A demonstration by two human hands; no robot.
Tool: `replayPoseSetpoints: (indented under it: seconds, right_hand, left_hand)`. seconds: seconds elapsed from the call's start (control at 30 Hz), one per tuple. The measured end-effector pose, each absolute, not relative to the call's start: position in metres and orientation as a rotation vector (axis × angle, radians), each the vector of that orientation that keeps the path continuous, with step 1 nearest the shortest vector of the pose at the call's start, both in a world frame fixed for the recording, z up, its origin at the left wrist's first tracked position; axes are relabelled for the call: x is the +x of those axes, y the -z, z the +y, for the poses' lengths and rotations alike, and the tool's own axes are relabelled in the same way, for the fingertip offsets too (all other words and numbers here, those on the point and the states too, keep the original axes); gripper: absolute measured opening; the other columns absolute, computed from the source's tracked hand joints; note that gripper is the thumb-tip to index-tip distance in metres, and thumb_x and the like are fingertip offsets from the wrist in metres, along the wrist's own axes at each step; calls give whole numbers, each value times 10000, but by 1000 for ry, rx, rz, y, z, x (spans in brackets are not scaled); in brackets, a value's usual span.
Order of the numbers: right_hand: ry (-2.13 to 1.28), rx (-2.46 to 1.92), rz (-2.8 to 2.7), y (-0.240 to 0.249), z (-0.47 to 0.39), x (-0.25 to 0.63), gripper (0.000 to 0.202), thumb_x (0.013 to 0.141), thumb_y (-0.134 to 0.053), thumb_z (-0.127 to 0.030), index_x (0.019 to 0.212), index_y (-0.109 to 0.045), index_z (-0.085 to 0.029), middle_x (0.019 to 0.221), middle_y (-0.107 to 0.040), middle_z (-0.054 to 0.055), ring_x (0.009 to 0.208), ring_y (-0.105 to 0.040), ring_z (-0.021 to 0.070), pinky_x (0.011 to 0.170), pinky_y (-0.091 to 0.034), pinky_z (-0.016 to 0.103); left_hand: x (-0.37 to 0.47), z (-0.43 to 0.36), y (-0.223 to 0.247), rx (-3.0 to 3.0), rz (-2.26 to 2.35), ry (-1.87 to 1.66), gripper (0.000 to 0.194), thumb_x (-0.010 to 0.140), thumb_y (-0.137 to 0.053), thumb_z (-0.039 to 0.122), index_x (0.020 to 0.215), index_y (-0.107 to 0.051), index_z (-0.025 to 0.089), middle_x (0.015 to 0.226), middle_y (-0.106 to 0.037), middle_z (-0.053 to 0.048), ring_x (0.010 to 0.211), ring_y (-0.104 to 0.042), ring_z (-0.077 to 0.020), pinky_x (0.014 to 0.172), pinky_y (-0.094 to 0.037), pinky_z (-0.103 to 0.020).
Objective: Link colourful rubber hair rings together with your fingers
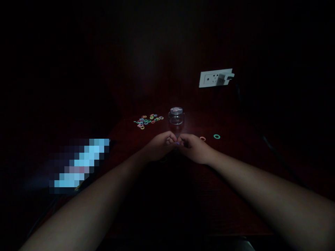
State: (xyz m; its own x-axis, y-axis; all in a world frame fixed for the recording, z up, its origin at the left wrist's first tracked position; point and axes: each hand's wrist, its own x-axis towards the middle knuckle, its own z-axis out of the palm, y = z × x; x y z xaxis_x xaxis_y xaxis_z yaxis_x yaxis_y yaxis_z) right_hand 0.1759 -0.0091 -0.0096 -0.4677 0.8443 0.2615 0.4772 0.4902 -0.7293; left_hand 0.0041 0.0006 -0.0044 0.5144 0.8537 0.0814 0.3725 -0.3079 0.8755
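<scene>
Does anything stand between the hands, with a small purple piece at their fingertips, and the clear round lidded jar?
From the left hand and right hand to the clear round lidded jar, nothing visible stands in the way. The pale orange ring lies beside the right hand.

Dark-red table, shadowy wall.

A wall socket and table mark a dim room.

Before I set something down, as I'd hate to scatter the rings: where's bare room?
Though dim, the table looks free right of the green ring, beyond the right forearm, and between the screen and the ring pile. It is crowded where the left hand and right hand meet before the jar.
</scene>
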Motion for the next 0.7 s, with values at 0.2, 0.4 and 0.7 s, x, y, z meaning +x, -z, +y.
replayPoseSetpoints:
  seconds: [0.2,0.4,0.7]
  right_hand:
    - [-758,-1088,-2141,10,-8,176,79,747,-489,-225,685,-469,-180,596,-480,-34,524,-411,80,477,-295,210]
    - [-754,-1083,-2145,10,-9,176,85,752,-480,-226,683,-461,-180,600,-480,-32,526,-414,81,478,-303,209]
    - [-778,-1073,-2143,10,-9,177,72,752,-476,-222,696,-477,-178,608,-488,-28,534,-419,85,487,-310,214]
  left_hand:
    - [4,0,4,1898,1011,-702,192,783,-534,311,863,-505,140,709,-511,13,591,-434,-62,538,-344,-182]
    - [4,0,3,1889,1020,-694,182,780,-533,297,864,-508,138,709,-512,11,598,-440,-64,542,-353,-185]
    - [4,0,4,1907,1005,-691,177,783,-522,300,863,-502,144,709,-512,14,592,-436,-63,535,-346,-184]
